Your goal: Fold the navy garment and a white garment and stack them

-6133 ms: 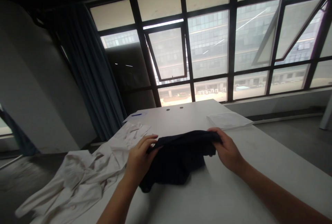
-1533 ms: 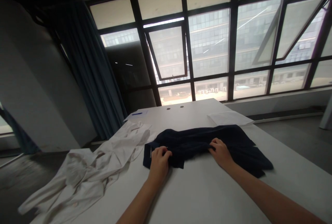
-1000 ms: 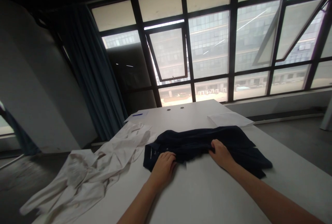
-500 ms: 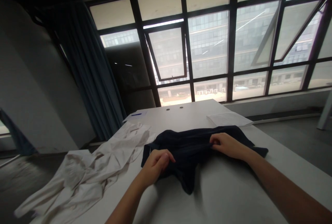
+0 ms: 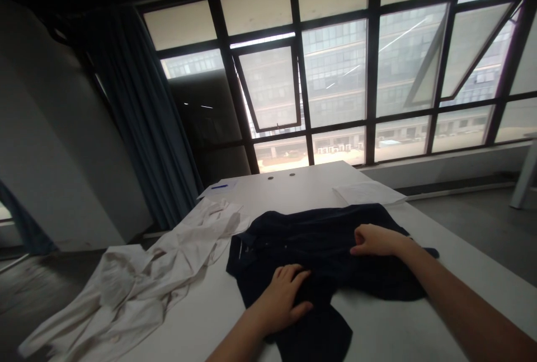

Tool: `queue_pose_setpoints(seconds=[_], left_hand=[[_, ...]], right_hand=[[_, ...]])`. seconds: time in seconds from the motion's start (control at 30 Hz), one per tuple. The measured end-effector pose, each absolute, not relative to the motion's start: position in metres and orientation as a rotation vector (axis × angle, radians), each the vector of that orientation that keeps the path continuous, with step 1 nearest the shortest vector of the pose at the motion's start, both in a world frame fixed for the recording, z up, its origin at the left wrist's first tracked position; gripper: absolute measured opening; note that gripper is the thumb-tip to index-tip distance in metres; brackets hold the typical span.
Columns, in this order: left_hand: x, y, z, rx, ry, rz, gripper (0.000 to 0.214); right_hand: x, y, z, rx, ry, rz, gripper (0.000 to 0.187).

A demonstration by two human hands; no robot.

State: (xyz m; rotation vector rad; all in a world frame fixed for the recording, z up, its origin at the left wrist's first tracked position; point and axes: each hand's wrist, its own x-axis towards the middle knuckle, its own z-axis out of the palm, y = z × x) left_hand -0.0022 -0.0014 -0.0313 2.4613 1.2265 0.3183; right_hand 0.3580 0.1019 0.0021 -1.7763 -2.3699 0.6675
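A dark navy collared shirt lies spread on the white table, its collar end to the left and one part hanging toward me. My left hand rests flat on the shirt's near part, fingers spread, holding nothing. My right hand lies on the shirt's right side with its fingers extended, and it grips nothing either. Beside the navy shirt, a crumpled white cloth garment trails over the table's left edge.
A white paper sheet lies at the table's far right, and a paper with a blue pen lies at the far left. Two small round holes mark the far tabletop. Large windows, a dark curtain and a pillar stand beyond.
Both hands have let go of the bunched fabric and now lie flat. The navy shirt has opened out wider, with more of it toward me. My left hand has moved nearer and rightward.
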Motion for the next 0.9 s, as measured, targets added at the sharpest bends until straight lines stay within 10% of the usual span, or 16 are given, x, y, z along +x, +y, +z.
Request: queue_pose_setpoints(seconds=[0.43, 0.9], left_hand=[[-0.028, 0.010, -0.010, 2.250, 1.390, -0.428, 0.154], [-0.014, 0.000, -0.005, 2.532, 1.629, 0.119, 0.039]], right_hand=[[0.423, 0.132, -0.017, -1.983, -2.227, 0.531, 0.052], [0.328, 0.105, -0.043, -1.627, -2.503, 0.555, 0.064]])
